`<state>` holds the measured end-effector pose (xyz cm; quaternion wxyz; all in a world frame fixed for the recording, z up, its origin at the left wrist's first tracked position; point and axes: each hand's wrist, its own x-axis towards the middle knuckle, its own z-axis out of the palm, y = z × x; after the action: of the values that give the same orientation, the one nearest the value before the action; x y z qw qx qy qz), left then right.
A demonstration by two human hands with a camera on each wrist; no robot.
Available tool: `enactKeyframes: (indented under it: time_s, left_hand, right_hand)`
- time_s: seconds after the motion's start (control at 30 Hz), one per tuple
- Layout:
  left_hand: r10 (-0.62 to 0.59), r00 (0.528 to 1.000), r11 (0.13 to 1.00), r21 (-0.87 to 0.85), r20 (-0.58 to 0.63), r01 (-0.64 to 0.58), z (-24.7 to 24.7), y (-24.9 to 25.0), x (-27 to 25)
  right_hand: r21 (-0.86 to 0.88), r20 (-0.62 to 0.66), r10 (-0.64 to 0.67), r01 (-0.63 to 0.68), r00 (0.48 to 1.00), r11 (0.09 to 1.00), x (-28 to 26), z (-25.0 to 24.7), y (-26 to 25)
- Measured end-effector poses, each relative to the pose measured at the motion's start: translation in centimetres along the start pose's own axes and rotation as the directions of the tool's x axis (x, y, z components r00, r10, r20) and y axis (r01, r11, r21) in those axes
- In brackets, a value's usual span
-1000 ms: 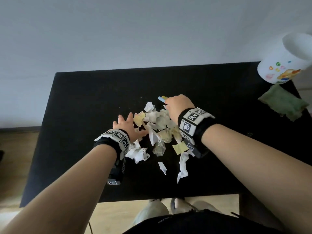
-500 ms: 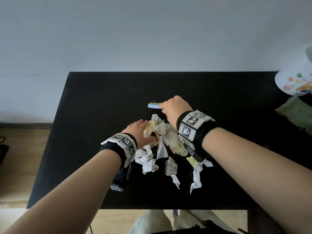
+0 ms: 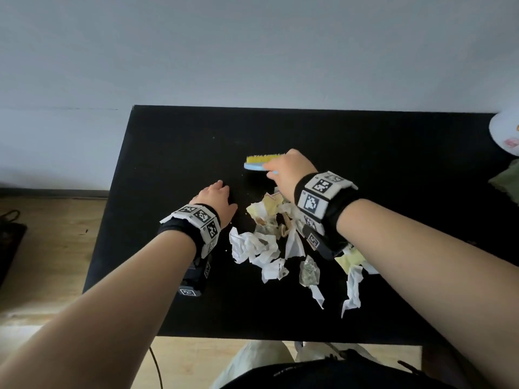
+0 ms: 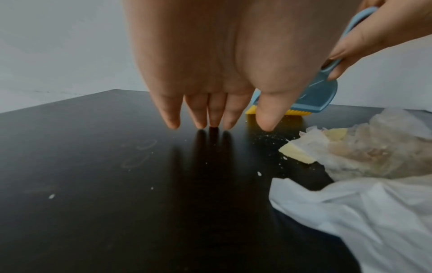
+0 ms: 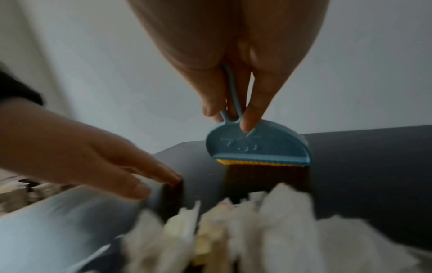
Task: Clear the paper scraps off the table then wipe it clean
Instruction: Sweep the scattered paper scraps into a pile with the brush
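Your right hand (image 3: 289,169) pinches the small blue brush with yellow bristles (image 3: 259,162); your left hand (image 3: 216,200), fingers straight, touches the glossy black table (image 3: 174,153) beside the crumpled white and yellow paper scraps (image 3: 269,242).

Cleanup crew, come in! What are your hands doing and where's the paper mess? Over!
Right hand grips small blue brush, bristles on table. Left hand open, fingertips on table. Paper scraps piled between wrists. Nothing blocking.

White container (image 3: 505,133) at the table's (image 3: 174,153) far right corner cut off by the frame edge, green cloth (image 3: 507,183) beside it likewise, paper scraps (image 5: 210,230) blurred in the right wrist view, some scraps hidden under the right wrist, brush (image 3: 259,162) handle hidden inside the right hand (image 3: 286,171)
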<state>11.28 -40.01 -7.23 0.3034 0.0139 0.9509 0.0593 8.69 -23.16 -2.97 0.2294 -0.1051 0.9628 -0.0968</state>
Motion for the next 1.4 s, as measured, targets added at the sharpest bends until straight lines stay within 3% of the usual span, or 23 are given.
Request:
enactKeyframes:
  time_s: [0.1,0.17,0.3,0.37,0.43,0.53,0.63,0.8,0.93,1.03,1.17,1.3,1.4]
  left_hand:
    - [0.03,0.999,1.0,0.002,-0.014,-0.029,0.0,-0.4,0.2]
    - [0.036,0.999,0.999,0.003,0.0,-0.036,-0.1,-0.7,0.3]
    - [0.043,0.999,0.999,-0.002,0.017,-0.043,0.1,-0.9,0.4]
    - [0.042,0.999,0.999,0.009,0.023,-0.042,0.2,-0.9,0.3]
    - [0.044,0.999,0.999,0.021,0.025,-0.045,0.3,-0.9,0.4]
    - [0.043,0.999,0.999,0.026,0.024,-0.043,0.4,-0.7,0.4]
    - [0.038,0.999,0.999,0.012,0.014,-0.039,0.5,-0.2,-0.3]
    - [0.091,0.996,0.995,-0.043,0.004,-0.091,1.3,2.3,-2.0]
    - [0.122,0.991,0.991,-0.06,0.053,-0.119,2.6,5.0,-3.5]
    - [0.123,0.992,0.991,-0.06,0.022,-0.122,3.7,6.1,-4.1]
    - [0.109,0.994,0.992,-0.067,-0.024,-0.11,4.2,6.9,-5.1]
    - [0.077,0.995,0.996,-0.045,-0.068,-0.08,4.7,7.2,-6.3]
    - [0.058,0.997,0.998,-0.023,-0.06,-0.059,5.7,8.0,-7.8]
  right_hand:
    - [0.005,0.076,-0.141,0.141,0.987,0.99,-2.4,1.2,-1.0]
    - [0.039,0.079,-0.155,0.153,0.985,0.987,-3.9,0.6,-0.8]
    - [0.133,-0.126,-0.101,0.117,0.987,0.984,-3.6,-2.3,0.0]
    - [0.119,-0.158,-0.036,0.056,0.987,0.991,-2.2,-2.8,-0.4]
    - [0.03,-0.048,-0.006,0.008,0.999,1.0,-1.5,-2.4,-1.3]
    - [-0.043,0.092,-0.067,0.071,0.993,0.997,-3.4,-0.9,-2.0]
    - [0.039,0.047,-0.092,0.09,0.995,0.995,-6.2,0.1,-0.8]
    - [0.17,-0.179,0.084,-0.053,0.98,0.984,-7.6,-2.1,2.5]
    - [-0.008,-0.035,0.247,-0.247,0.969,0.969,-7.8,-1.7,3.8]
    - [-0.066,0.038,0.168,-0.165,0.985,0.984,-8.9,1.0,2.9]
    - [0.03,-0.052,0.071,-0.069,0.996,0.997,-11.1,2.0,2.9]
    - [0.122,-0.228,0.242,-0.219,0.943,0.968,-13.6,0.5,6.8]
    - [0.097,-0.119,0.438,-0.429,0.891,0.898,-14.8,0.8,9.2]
